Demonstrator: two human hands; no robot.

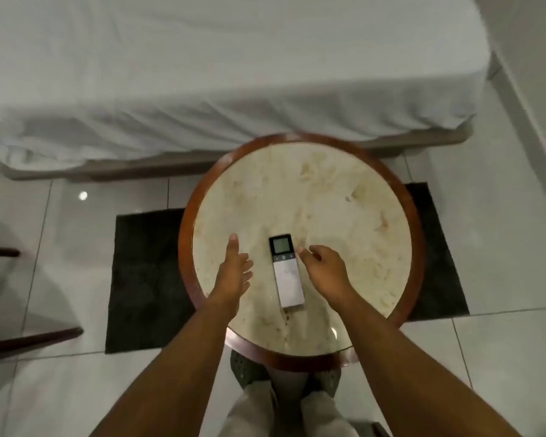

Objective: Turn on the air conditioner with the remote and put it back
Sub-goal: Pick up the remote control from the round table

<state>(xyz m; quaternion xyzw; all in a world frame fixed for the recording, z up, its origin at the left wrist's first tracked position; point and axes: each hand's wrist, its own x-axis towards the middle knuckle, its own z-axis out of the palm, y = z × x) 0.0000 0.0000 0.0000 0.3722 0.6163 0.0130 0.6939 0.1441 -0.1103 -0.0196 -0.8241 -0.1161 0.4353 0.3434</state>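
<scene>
Remote [286,271] flat on round table [328,197], screen end away from the person.
No legible writing on it. Left hand [234,272] and right hand [323,269] flank it, both released, holding nothing.

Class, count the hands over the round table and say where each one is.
2. The left hand is left of the remote; the right hand is right of it. Neither holds it.
</scene>
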